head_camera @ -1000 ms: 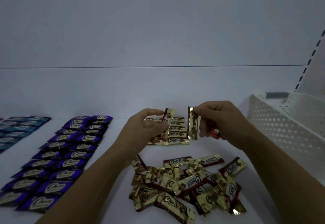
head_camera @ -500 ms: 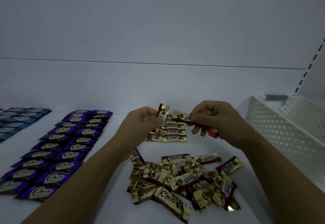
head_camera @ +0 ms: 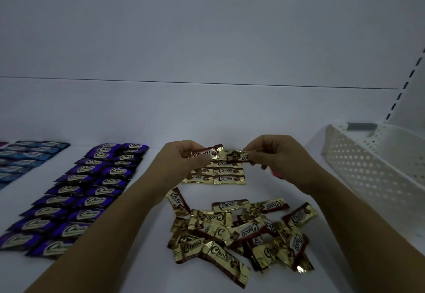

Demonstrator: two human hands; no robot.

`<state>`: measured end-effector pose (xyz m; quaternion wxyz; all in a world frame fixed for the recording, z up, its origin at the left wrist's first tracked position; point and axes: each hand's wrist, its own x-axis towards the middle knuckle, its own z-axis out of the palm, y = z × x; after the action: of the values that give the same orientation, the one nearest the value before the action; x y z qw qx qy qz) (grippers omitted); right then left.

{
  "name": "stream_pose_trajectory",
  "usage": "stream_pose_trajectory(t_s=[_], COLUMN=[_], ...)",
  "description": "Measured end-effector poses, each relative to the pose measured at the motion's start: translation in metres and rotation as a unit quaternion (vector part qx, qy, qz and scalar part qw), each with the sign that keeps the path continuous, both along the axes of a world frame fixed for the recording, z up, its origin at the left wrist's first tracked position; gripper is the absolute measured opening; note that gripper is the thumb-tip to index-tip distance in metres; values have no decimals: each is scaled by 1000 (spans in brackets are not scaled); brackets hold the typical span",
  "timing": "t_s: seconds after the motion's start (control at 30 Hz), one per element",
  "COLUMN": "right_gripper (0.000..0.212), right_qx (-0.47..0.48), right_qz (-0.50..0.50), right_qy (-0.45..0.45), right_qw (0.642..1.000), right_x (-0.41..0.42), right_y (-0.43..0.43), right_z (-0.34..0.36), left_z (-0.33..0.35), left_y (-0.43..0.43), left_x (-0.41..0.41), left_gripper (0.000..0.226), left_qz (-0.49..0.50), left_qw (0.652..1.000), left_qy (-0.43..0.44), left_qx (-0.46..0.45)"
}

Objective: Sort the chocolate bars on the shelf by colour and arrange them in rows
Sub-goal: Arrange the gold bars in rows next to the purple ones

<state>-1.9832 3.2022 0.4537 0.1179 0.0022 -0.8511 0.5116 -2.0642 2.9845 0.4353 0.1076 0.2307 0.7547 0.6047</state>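
Where the hands are: both raised over the shelf point(head_camera: 147, 265), just above the gold rows point(head_camera: 217, 176), fingertips close together.
L hand point(head_camera: 184, 161): thumb + fingers pinch a gold bar point(head_camera: 208, 153), "Choco" side facing the cam, tilted w/ its right end higher.
R hand point(head_camera: 282, 157): fingers curled, pinching a second gold bar point(head_camera: 238, 156) by its right end, approx. level.
bar ends: free ends near each other; can't tell if touching.
red bit point(head_camera: 276, 174): peeks out under R hand; too small to tell what it is.
gold rows: two columns lying flat, side by side, back-centre of shelf, partly hidden by the hands.
loose gold pile point(head_camera: 241, 230): heaped + overlapping, in front of the rows, betw. the forearms.
purple rows point(head_camera: 92, 191): two neat columns, left of L arm.
blue rows point(head_camera: 25, 157): far left, cut by the frame edge.
basket point(head_camera: 368, 166): white, perforated, at right, apart from the pile.
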Motion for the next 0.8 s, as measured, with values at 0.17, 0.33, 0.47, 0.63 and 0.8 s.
stream_pose_trajectory(t_s=[0.17,0.33,0.47,0.63,0.8], right_gripper=[14,41,43,12,10], right_qx=[-91,-39,13,79,129], right_qz=[-13,10,29,-11,27], right_qy=[23,15,-9,-42,-65], right_qw=[996,999,999,996,989], right_x=[-6,-9,-8,-12,-14], right_y=[-10,-16,-13,-15,-22], right_z=[-5,-14,-12,-19,-27], left_z=[-3,-2,5,3,-5], left_y=[6,8,-9,-10,-5], left_x=[3,5,-5,-6,-5], left_gripper=[8,9,4,6,6], left_qz=[10,18,15,-8,-35], left_qw=[998,999,992,961,934], left_qy=[-36,-26,45,110,170], left_qx=[44,23,-118,-252,-311])
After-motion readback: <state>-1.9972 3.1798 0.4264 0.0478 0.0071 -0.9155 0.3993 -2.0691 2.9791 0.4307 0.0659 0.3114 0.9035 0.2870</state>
